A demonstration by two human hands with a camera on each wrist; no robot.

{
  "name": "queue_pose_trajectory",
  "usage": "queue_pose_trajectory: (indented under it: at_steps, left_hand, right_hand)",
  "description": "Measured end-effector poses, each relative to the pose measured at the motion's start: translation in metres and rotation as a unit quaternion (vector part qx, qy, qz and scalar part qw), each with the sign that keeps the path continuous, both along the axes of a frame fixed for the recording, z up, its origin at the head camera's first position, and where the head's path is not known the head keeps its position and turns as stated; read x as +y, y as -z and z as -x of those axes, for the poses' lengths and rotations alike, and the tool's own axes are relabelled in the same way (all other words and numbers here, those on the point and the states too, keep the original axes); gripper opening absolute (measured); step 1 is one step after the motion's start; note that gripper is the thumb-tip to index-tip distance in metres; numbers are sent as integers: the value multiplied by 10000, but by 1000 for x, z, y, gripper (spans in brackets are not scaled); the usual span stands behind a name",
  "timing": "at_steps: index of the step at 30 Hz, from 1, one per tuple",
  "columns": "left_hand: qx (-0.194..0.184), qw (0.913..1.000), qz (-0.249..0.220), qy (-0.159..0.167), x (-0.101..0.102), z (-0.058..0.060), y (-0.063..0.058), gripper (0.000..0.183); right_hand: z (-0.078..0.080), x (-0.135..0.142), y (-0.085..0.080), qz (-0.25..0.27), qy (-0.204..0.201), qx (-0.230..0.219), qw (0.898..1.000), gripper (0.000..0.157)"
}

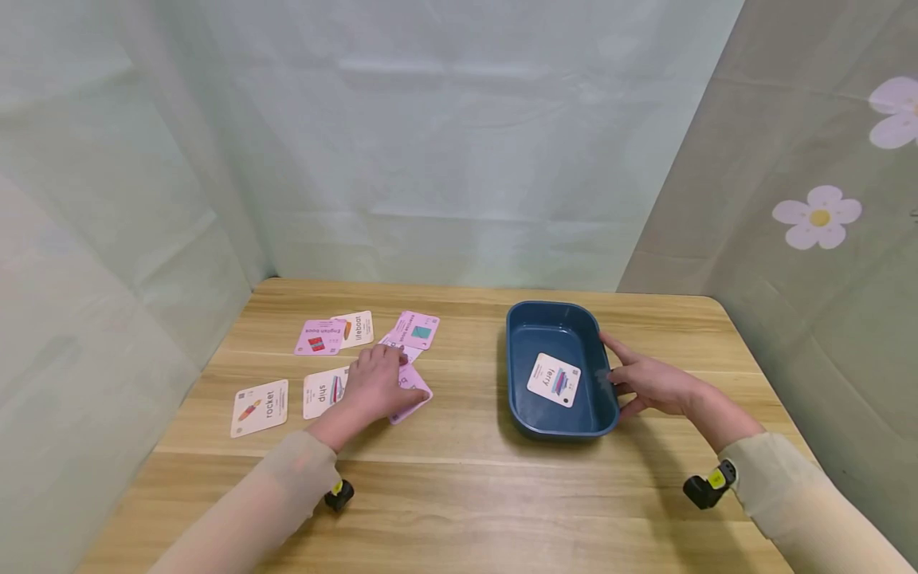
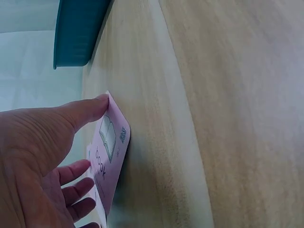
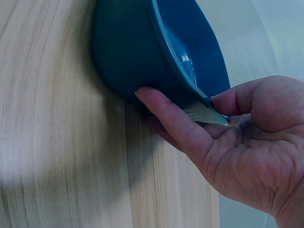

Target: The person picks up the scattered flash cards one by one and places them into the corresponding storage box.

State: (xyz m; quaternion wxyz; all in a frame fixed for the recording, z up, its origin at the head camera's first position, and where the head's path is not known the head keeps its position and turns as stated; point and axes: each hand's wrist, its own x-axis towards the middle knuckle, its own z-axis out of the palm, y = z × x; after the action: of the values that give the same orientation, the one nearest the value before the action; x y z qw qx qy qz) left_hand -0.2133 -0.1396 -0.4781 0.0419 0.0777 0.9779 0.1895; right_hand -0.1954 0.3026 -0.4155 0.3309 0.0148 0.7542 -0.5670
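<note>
My left hand (image 1: 374,384) grips a pink book card (image 2: 108,152), thumb on one edge and curled fingers at the opposite side. In the left wrist view this card is tilted. My right hand (image 1: 656,383) holds the right side of a dark blue tray (image 1: 561,436), its thumb at the rim and fingers against the outer wall. Inside the tray lies a white ferry card (image 1: 555,380). Just left of my left hand is a ship card (image 1: 323,392), partly covered by that hand. Beyond the fingers, a pink exercise book card (image 1: 419,329) overlaps another card.
A rocket card (image 1: 260,408) lies at the left of the wooden table (image 1: 459,510). Farther back, a pink English book card (image 1: 319,338) overlaps a lifeboat card (image 1: 358,328). Pale curtains (image 1: 459,159) hang behind the table's back edge.
</note>
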Motion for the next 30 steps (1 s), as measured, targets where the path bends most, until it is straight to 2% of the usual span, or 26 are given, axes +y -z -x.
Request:
queue_pose_trajectory:
  at_steps: [9, 18, 24, 30]
  left_hand:
    - [-153, 9998, -80, 51, -2, 4, -7, 69]
    - [-610, 9970, -288, 377, -7, 7, -23, 39]
    - [-545, 9971, -273, 447, -9, 7, -29, 23]
    - [-570, 9965, -341, 500, -10, 9, -35, 24]
  right_hand:
    - [0, 0, 0, 32, -18, -23, 10000, 83]
    - [0, 1, 0, 16, 27, -60, 10000, 82]
    - [2, 0, 0, 51, 12, -49, 10000, 82]
    - [1, 0, 1, 13, 47, -43, 10000, 82]
